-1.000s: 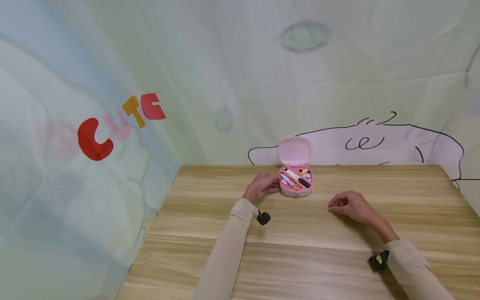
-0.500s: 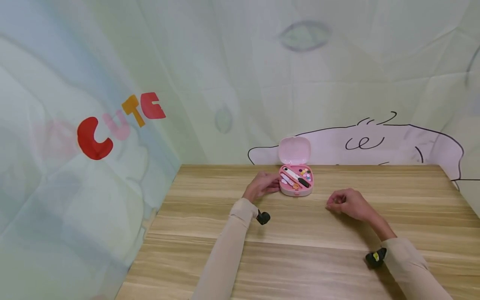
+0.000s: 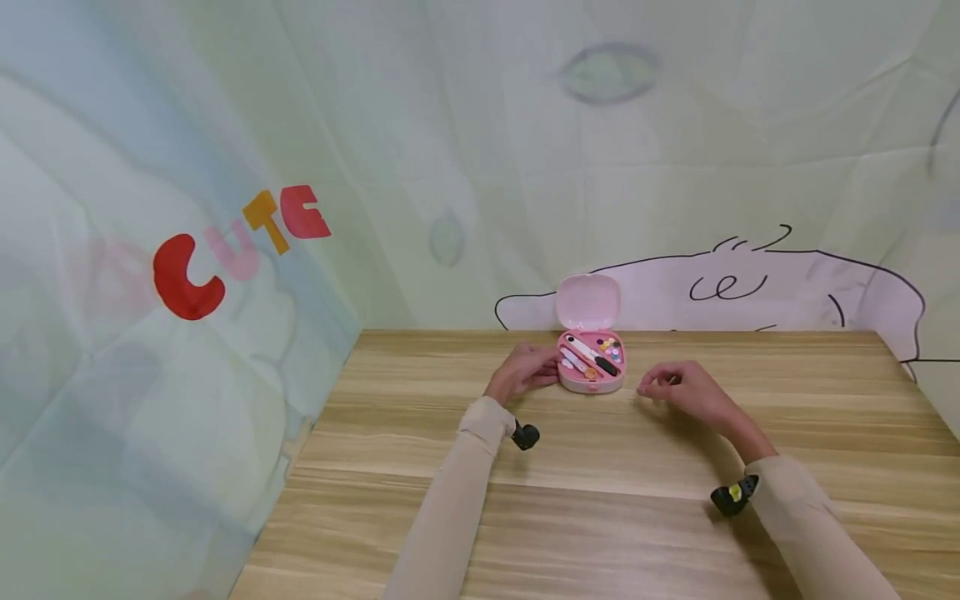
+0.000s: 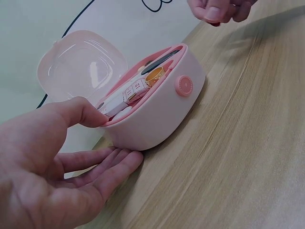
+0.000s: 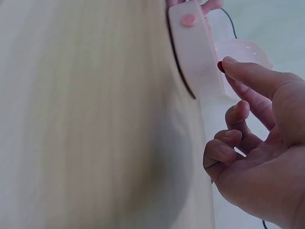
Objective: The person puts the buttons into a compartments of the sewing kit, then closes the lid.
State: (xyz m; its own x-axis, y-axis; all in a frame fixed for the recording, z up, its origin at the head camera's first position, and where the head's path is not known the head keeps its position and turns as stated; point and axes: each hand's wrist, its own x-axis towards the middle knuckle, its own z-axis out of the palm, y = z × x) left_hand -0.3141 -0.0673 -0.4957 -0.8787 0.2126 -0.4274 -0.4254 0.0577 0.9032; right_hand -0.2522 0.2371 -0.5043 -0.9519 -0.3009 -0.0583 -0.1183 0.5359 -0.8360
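A pink sewing kit box [image 3: 592, 387] stands on the table with its lid [image 3: 588, 302] raised. Inside lie a long white-and-black tool [image 3: 604, 363], small coloured buttons [image 3: 613, 347], and a folded measuring tape [image 4: 136, 89] beside a gold-coloured ring-shaped piece [image 4: 155, 75]. My left hand [image 3: 525, 371] holds the box's left side, thumb at the rim and fingers against the lower wall. Just right of the box, above the table, my right hand [image 3: 693, 392] pinches a small dark red button [image 5: 220, 67] between thumb and forefinger. The fingers mostly cover it.
The wooden table [image 3: 585, 533] ends at the back against a printed cloth backdrop [image 3: 480, 167]. The raised lid stands close to that cloth. A black wrist camera [image 3: 525, 435] sits at the left cuff, another black camera [image 3: 735, 495] at the right cuff.
My right hand has moved left and away from me, closer to the box, still pinching the button. The left hand and the box have stayed in place.
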